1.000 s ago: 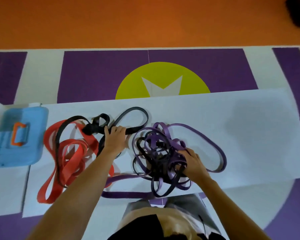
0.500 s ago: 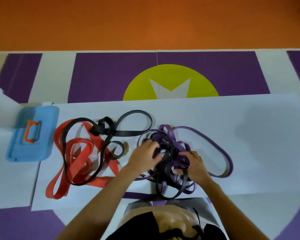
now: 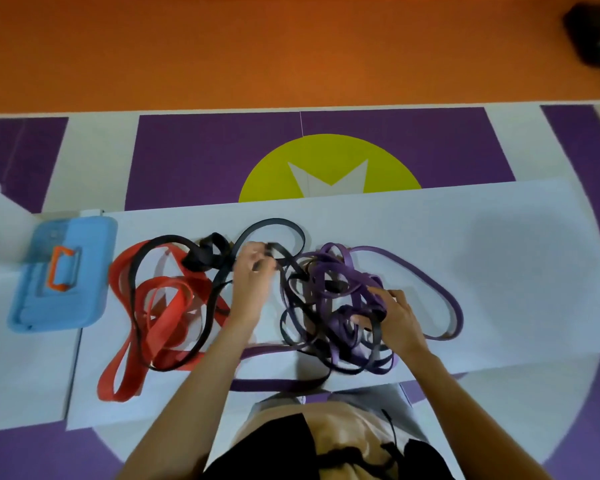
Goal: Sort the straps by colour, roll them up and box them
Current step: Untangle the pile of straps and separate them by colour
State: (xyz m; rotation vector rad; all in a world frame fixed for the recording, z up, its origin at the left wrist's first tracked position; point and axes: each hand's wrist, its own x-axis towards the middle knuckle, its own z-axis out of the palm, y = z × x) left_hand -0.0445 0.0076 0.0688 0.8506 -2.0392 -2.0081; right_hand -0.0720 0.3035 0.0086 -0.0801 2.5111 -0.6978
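1. The left hand (image 3: pixel 253 277) has its fingertips closed in a pinch on a black strap (image 3: pixel 274 221) at the far side of the pile. Blur hides the exact grip.
2. The right hand (image 3: pixel 400 318) has its fingers curled into the tangle of purple straps (image 3: pixel 347 271) and grips strands there, with thin black ones woven through.
3. The red straps (image 3: pixel 168 308) lie loose to the left, with a black loop lying over them.
4. A closed blue box (image 3: pixel 84 244) with an orange handle (image 3: pixel 51 271) sits just beside the red straps.
5. Everything rests on a white sheet (image 3: pixel 499 271) over a purple mat (image 3: pixel 205 161) with a yellow circle (image 3: pixel 326 147). An orange floor (image 3: pixel 291 57) lies beyond.
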